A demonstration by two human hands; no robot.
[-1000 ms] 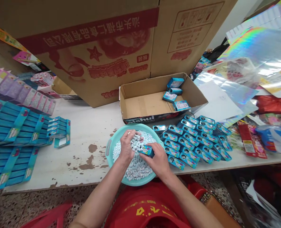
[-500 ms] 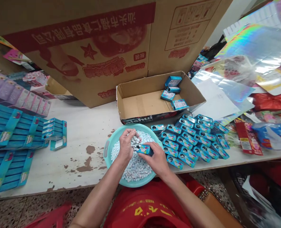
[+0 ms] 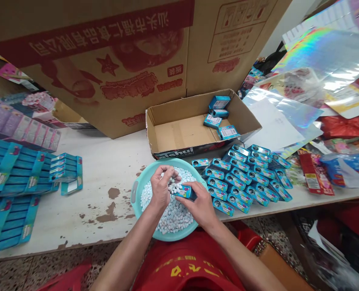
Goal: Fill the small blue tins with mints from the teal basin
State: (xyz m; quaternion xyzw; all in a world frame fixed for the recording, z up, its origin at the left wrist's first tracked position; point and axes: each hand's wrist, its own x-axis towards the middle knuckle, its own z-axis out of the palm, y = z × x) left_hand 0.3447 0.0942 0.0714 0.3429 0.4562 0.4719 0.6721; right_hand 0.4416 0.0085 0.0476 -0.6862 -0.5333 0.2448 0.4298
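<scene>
A turquoise basin (image 3: 137, 201) holds a heap of small white candies (image 3: 173, 221). Above the heap, my right hand (image 3: 201, 205) grips a small blue candy box (image 3: 184, 191) between thumb and fingers, its end turned toward my other hand. My left hand (image 3: 161, 186) is curled around a handful of the same candies, which show at its fingertips against the end of the box. Right of the basin, several blue boxes (image 3: 239, 194) stand close together in rows, with dark round holes visible in their tops.
Behind the basin is a shallow cardboard tray (image 3: 179, 152) with several blue boxes at its right end. A large carton (image 3: 155, 64) rises behind it. Stacked blue packs (image 3: 12, 167) stand at the left. Shiny sheets (image 3: 313, 60) and plastic-wrapped goods lie at the right.
My left fingers have shifted at the box's end, and candies now cover its opening. The right hand still holds the box in nearly the same place. The view has moved slightly.
</scene>
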